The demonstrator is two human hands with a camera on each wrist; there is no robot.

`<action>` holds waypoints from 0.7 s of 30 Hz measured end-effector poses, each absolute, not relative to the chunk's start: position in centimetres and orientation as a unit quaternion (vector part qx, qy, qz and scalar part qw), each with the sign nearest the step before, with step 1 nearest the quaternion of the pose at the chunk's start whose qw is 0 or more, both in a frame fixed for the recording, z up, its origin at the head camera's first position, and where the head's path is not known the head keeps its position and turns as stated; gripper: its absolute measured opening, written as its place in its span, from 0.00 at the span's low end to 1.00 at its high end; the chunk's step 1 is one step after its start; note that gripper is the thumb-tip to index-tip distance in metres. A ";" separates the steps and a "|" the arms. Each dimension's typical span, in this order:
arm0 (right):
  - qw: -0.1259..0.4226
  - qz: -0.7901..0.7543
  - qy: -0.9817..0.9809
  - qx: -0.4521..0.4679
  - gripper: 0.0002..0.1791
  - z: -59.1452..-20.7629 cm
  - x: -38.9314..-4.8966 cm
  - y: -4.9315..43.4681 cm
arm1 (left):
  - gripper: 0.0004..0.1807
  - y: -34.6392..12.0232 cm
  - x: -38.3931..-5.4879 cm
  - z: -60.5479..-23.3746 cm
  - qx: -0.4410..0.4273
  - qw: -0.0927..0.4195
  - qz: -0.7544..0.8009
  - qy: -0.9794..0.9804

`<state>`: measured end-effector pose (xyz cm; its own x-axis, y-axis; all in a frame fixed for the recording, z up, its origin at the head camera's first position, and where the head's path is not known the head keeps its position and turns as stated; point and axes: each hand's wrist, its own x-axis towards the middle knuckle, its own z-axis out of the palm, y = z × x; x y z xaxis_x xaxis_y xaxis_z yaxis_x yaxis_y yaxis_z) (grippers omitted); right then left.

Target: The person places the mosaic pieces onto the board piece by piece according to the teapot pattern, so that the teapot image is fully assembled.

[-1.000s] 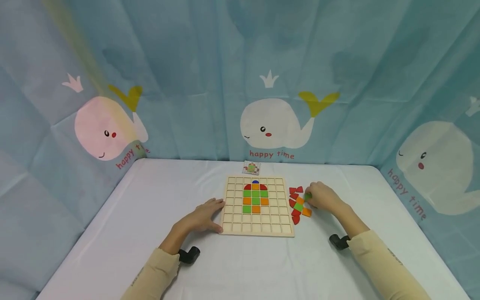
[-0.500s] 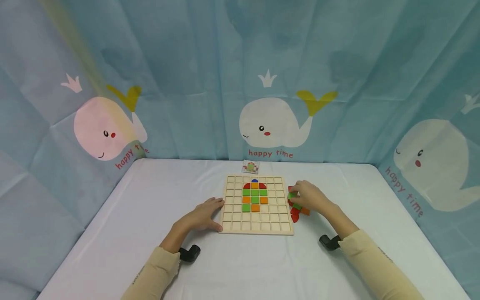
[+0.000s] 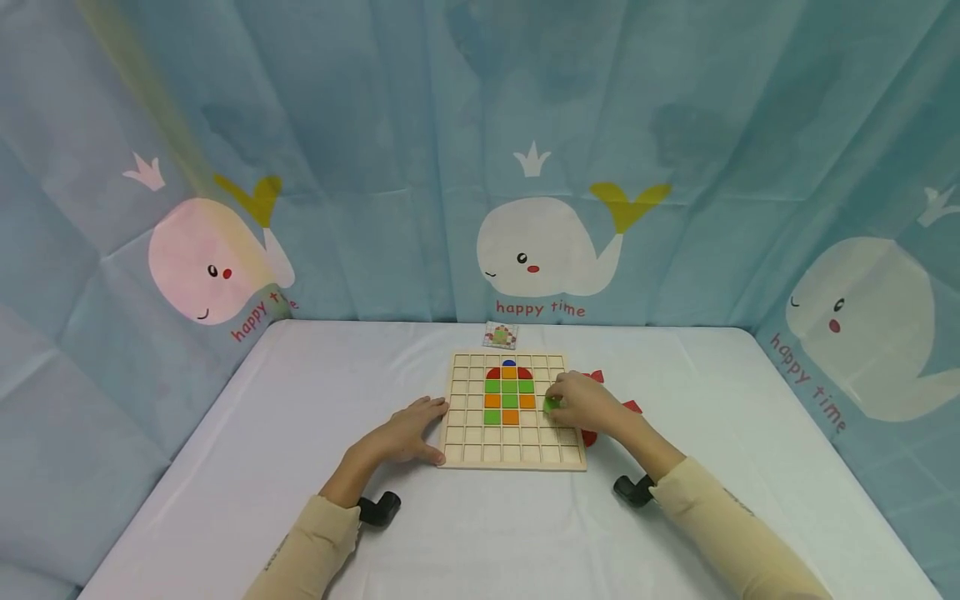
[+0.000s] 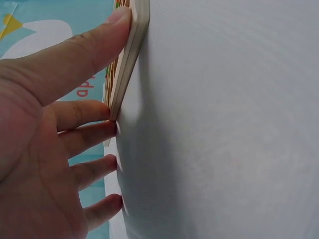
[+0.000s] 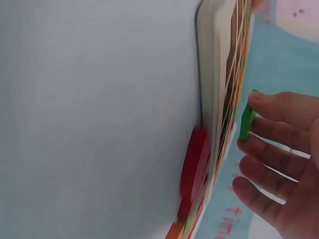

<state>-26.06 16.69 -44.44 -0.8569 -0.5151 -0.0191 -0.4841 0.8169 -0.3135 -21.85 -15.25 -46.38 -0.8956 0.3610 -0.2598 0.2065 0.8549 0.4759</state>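
Note:
A wooden grid board (image 3: pixel 471 452) lies on the white table. On it sit green and orange square tiles, two red rounded tiles (image 3: pixel 525 373) and a blue half-round tile (image 3: pixel 509 363) at the top. My left hand (image 3: pixel 408 429) rests at the board's left side, its thumb (image 4: pixel 94 57) on the rim and its straight fingers touching the edge. My right hand (image 3: pixel 592 406) is over the board's right part, pinching a green tile (image 5: pixel 247 122) between thumb and fingers. That tile is held above the grid, to the right of the placed tiles.
Loose red pieces (image 3: pixel 590 437) lie beside the board's right edge, partly hidden under the right hand and wrist. A small pattern card (image 3: pixel 500 335) lies behind the board. A blue curtain (image 3: pixel 375 250) with whales hangs along the table's back.
My right hand has carried the green tile leftward from the loose pieces to over the board's right part. My left hand has stayed at the board's edge.

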 end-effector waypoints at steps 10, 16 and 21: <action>0.043 -0.106 0.940 -0.322 0.11 -44.9 -25.9 13.9 | 0.49 -15.3 -21.8 -46.3 0.151 0.172 0.226 0.947; 0.050 -0.098 0.943 -0.314 0.13 -44.9 -25.8 13.1 | 0.49 -15.3 -21.8 -46.3 0.155 0.170 0.228 0.946; 0.050 -0.099 0.943 -0.313 0.12 -45.0 -25.8 13.0 | 0.49 -15.4 -21.7 -46.4 0.157 0.169 0.227 0.946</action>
<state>-25.80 12.95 -44.99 -0.7994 -0.5999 -0.0325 -0.5802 0.7849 -0.2175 -21.75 -15.42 -46.40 -0.8940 0.3731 -0.2480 0.2198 0.8476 0.4830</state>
